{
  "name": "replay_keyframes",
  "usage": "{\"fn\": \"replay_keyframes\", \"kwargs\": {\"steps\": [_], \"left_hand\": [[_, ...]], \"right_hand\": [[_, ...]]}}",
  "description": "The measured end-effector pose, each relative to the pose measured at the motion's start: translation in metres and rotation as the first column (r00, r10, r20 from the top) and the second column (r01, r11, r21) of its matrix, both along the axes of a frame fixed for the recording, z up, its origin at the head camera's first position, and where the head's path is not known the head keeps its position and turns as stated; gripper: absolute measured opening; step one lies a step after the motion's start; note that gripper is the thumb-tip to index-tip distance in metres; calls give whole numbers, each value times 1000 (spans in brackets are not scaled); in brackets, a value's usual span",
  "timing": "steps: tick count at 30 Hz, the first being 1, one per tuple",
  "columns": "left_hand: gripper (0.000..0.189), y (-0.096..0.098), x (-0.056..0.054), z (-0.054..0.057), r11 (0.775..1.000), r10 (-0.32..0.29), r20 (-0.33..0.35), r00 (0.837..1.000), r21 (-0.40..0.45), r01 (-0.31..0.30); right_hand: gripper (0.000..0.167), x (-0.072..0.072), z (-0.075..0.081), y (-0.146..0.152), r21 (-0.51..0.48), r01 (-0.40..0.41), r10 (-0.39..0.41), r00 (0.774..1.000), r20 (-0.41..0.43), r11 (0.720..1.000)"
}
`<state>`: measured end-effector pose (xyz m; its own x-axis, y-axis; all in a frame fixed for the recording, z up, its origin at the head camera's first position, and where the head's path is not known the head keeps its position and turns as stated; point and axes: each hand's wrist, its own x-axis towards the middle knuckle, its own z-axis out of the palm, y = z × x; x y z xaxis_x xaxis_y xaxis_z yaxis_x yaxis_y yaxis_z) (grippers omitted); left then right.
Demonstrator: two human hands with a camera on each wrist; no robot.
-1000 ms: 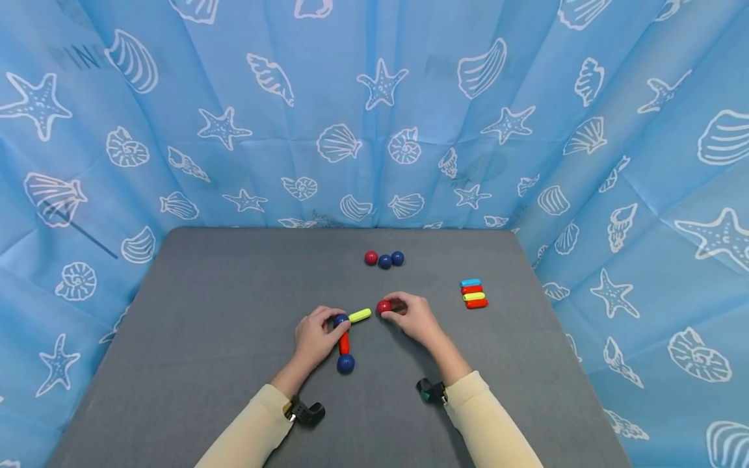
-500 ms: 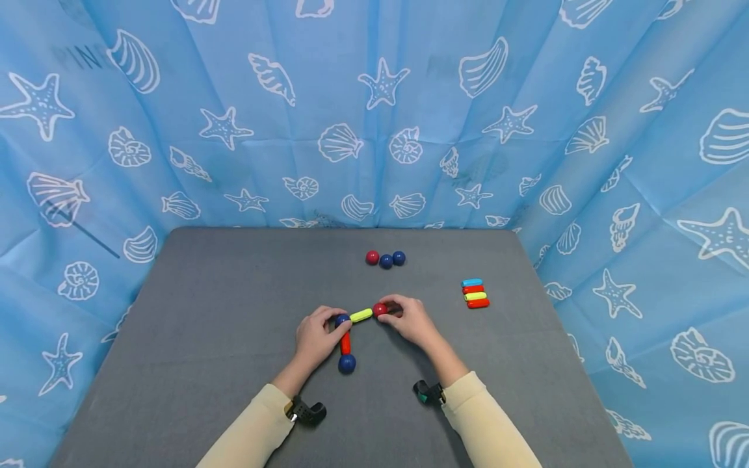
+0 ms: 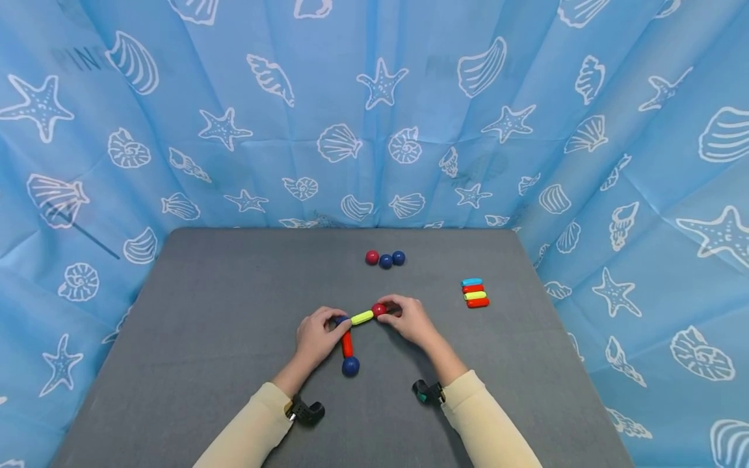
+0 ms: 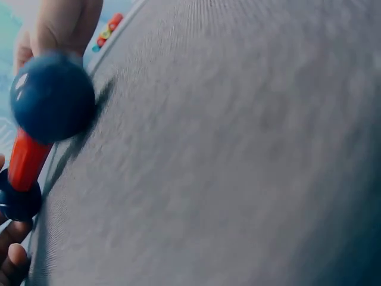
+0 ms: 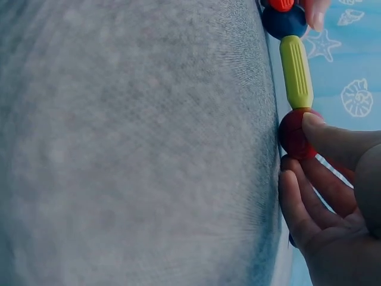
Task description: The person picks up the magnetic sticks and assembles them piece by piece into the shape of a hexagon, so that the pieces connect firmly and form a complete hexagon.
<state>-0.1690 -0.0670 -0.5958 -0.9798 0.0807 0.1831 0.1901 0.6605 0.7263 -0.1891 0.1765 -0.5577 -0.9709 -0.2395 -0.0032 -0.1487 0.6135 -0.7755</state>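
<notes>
Blue ball (image 5: 284,22) is pinched between thumb and fingers of the left hand (image 3: 316,335); red ball (image 3: 379,309) is likewise pinched by the right hand (image 3: 413,320). Between the two grips, a yellow-green rod (image 3: 362,318) is spanned, touched at one end by each gripped ball. From the left grip, a red rod (image 3: 348,344) is extended toward the wearer and is capped by a second blue ball (image 3: 351,366), untouched by fingers. Beyond both grips, three loose balls (image 3: 385,261), one red and two blue, are grouped on the grey table (image 3: 246,279). Right of the right grip, four loose rods (image 3: 475,296) are laid side by side.
</notes>
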Motion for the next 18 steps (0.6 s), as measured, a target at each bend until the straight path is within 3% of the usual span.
{"fn": "replay_keyframes", "kwargs": {"steps": [10,18], "left_hand": [[35,5,-5,4,985,-97,28,995,-141,100],[30,9,-4,0,989,-43,26,999,-141,46]], "right_hand": [[29,-4,3,-2,31,-83,83,997,-4,996],[30,-6,4,-3,21,-104,104,995,2,994]]}}
